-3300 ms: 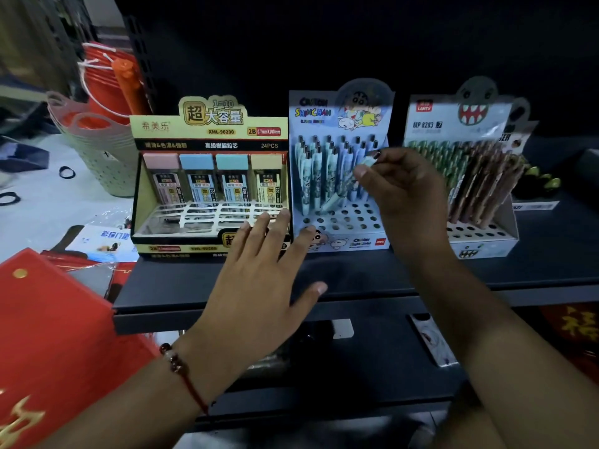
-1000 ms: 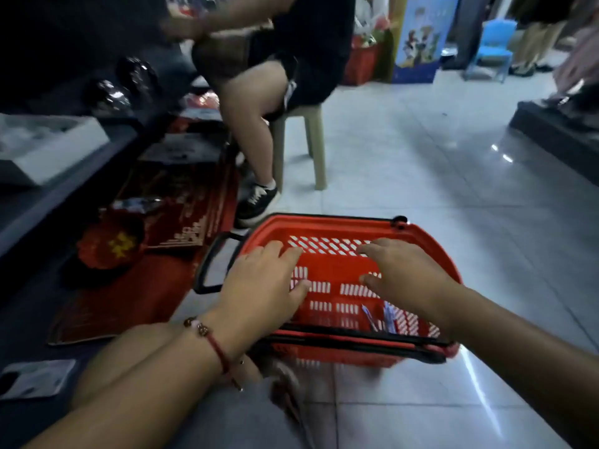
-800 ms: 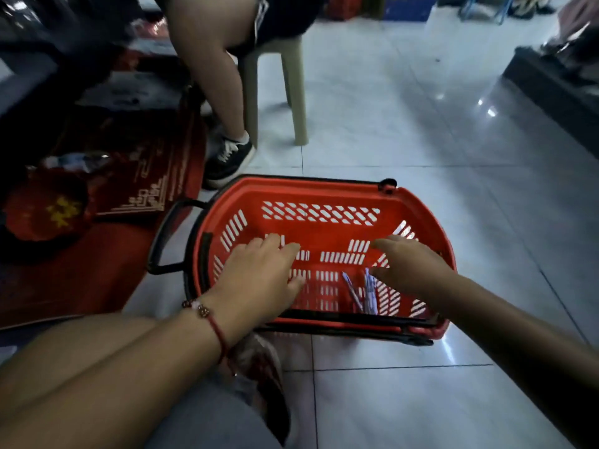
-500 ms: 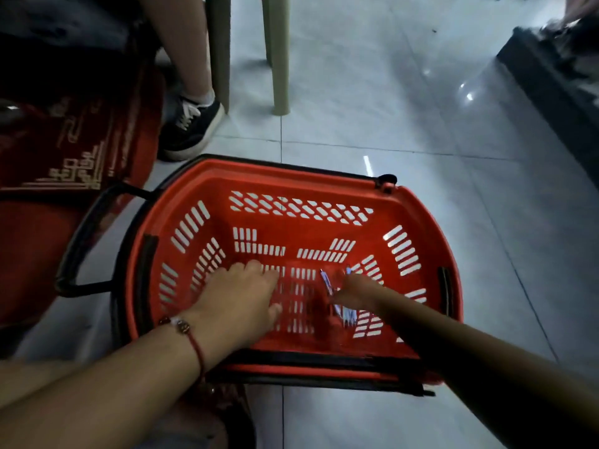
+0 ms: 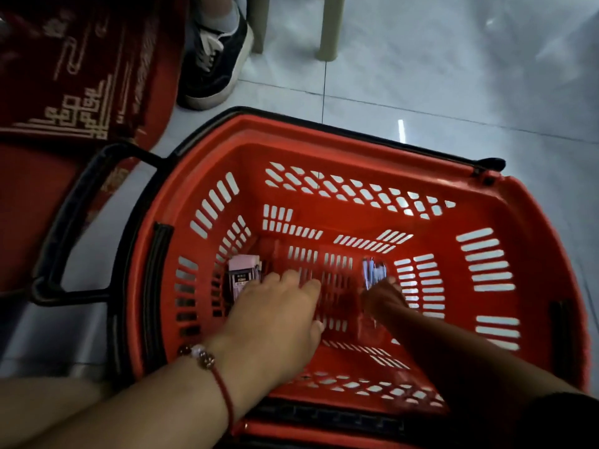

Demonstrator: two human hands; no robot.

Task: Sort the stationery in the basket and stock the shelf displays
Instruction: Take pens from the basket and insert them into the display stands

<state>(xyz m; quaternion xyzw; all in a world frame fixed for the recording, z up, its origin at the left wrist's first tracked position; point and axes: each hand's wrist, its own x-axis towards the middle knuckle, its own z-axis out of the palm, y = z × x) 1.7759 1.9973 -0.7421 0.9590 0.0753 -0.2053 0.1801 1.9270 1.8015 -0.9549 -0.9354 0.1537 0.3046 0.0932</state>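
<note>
A red plastic basket (image 5: 372,150) with slotted walls stands on the tiled floor below me. At its bottom left lie pencil-lead boxes with a pink top (image 5: 241,275). At the bottom right lie a few blue-and-white pens (image 5: 372,272). My left hand (image 5: 275,319) reaches into the basket with fingers spread, fingertips just right of the lead boxes. My right hand (image 5: 382,299) is down at the near ends of the pens; its fingers curl around them, though the grip is dim and partly hidden.
The basket's black handle (image 5: 74,222) lies folded out to the left. A red patterned mat (image 5: 74,76) covers the floor at upper left. Another person's black sneaker (image 5: 214,56) and beige stool legs (image 5: 327,30) stand just beyond the basket.
I turned from the shelf displays down to the basket. Both hands went from above the rim down to its bottom; my right hand closed in on the pens, my left neared the lead boxes.
</note>
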